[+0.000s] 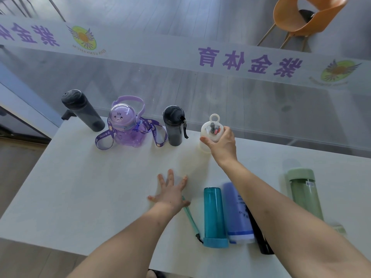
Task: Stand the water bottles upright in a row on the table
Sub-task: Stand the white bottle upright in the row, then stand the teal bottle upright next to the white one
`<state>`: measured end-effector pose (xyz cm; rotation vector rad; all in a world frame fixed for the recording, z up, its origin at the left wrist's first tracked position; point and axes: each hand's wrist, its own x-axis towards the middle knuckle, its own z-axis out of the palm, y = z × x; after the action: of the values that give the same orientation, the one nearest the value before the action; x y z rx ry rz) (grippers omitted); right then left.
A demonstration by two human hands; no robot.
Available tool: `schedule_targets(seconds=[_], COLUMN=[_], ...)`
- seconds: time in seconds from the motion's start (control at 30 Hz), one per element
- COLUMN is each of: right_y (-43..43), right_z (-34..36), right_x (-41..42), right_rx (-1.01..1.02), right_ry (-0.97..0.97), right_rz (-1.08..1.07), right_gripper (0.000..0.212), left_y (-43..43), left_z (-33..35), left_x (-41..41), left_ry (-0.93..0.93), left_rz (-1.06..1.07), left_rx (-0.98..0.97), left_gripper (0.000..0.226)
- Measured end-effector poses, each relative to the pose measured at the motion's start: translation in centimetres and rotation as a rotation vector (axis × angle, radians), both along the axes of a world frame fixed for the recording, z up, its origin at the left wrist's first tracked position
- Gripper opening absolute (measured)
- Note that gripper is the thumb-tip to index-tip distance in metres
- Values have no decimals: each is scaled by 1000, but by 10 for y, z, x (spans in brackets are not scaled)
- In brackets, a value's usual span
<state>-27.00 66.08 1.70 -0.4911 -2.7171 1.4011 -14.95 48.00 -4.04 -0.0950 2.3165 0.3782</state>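
Three bottles stand upright along the far edge of the white table (80, 187): a tall dark grey bottle (83, 110), a purple bottle with a strap (128, 125) and a short black bottle (174, 125). To their right my right hand (221, 144) grips a white bottle (209, 132) just below its ringed lid, holding it upright. My left hand (171, 190) rests flat on the table, fingers spread, holding nothing. Near the front edge lie a teal bottle (213, 213), a blue-purple bottle (235, 211), a black bottle (261, 237) partly under my right forearm, and a green bottle (304, 191).
A glass partition with purple lettering (249, 63) runs right behind the table's far edge. An orange chair (307, 19) stands beyond it. A thin teal strap (190, 217) lies beside the teal bottle. The floor drops away at the table's left and front edges.
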Motion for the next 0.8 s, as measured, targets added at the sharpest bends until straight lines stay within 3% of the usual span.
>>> schedule_targets(seconds=[0.4, 0.47, 0.53, 0.67, 0.8], right_y=[10, 13, 18, 38, 55], right_z=[1, 3, 6, 0, 8], right_x=[23, 30, 43, 85, 141], right_rx=[-11, 8, 56, 236, 459], right_ry=[-48, -26, 75, 235, 97], right_rz=[66, 61, 99, 435, 926], right_gripper=[98, 93, 73, 37, 39], left_y=[0, -1, -1, -1, -4], left_z=[1, 0, -1, -2, -1], left_x=[1, 1, 1, 0, 1], left_ry=[16, 17, 19, 25, 75], left_rz=[2, 4, 8, 3, 32], left_rx=[9, 10, 12, 9, 40], left_gripper=[95, 96, 96, 94, 84])
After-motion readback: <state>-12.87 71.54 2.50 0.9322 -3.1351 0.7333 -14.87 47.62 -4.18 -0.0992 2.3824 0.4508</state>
